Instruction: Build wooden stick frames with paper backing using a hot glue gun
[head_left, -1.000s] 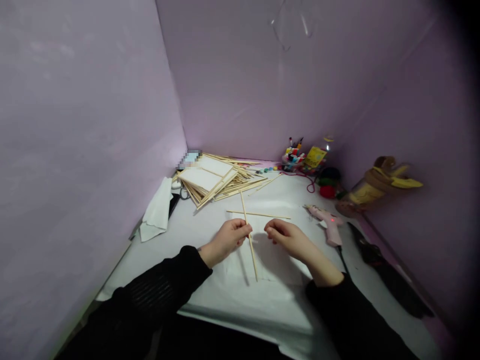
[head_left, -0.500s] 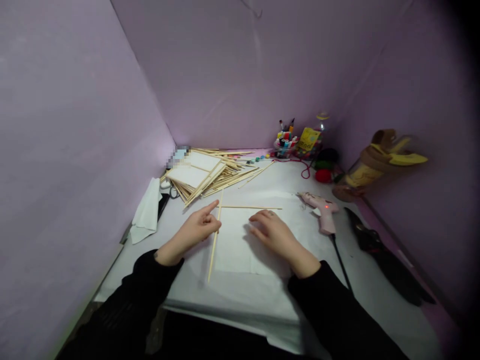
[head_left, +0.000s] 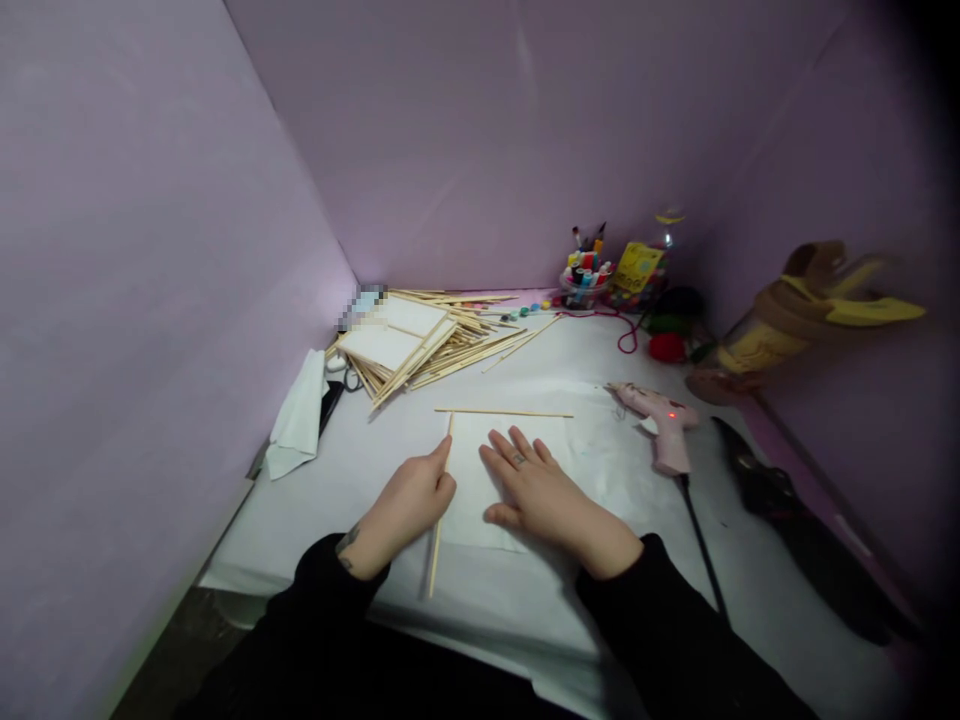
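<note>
My left hand (head_left: 421, 487) lies on a thin wooden stick (head_left: 434, 565) that runs toward me along the left edge of a white paper sheet (head_left: 480, 525). Its index finger stretches along the stick near the top, while the other fingers are curled by it. A second wooden stick (head_left: 510, 412) lies crosswise at the sheet's far edge, and the first stick's upper end comes right up to it. Flat on the sheet, with fingers spread, rests my right hand (head_left: 536, 490), holding nothing.
A pink glue gun (head_left: 664, 425) with a red light lies at the right, its cord trailing toward me. Behind are a pile of sticks with framed white panels (head_left: 401, 335), and a cup of pens (head_left: 585, 280). A white cloth (head_left: 296, 425) lies left; a dark tool (head_left: 802, 540) lies far right.
The lengthwise stick has slid toward me, so its top no longer extends past the crosswise stick. My left hand moved nearer with it, and my right hand flattened onto the sheet.
</note>
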